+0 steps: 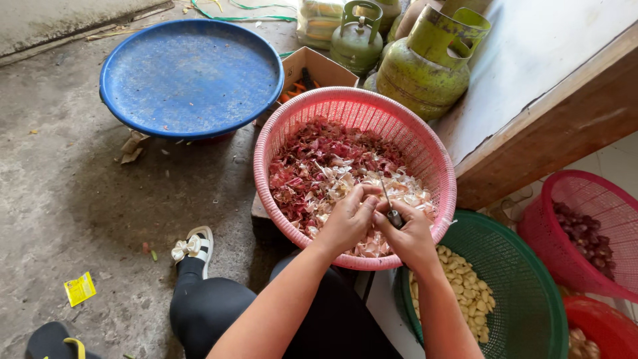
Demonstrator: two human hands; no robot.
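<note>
My left hand [347, 220] and my right hand [410, 237] meet over the near side of a pink plastic basket [428, 149] filled with red and white onion and garlic skins [319, 169]. In my right hand is a small knife [391, 208] with its thin blade pointing up. The fingers of my left hand pinch a small clove against the blade; the clove itself is mostly hidden. Just below my right wrist sits a green basket [525, 279] holding several peeled garlic cloves [465, 289].
A blue round tray [189, 76] rests upside down at the back left. Two green gas cylinders [425, 63] and a cardboard box [312, 66] stand behind the pink basket. A second pink basket [585, 193] with shallots and a red tub [601, 326] sit right. A wooden ledge [551, 126] runs along the right.
</note>
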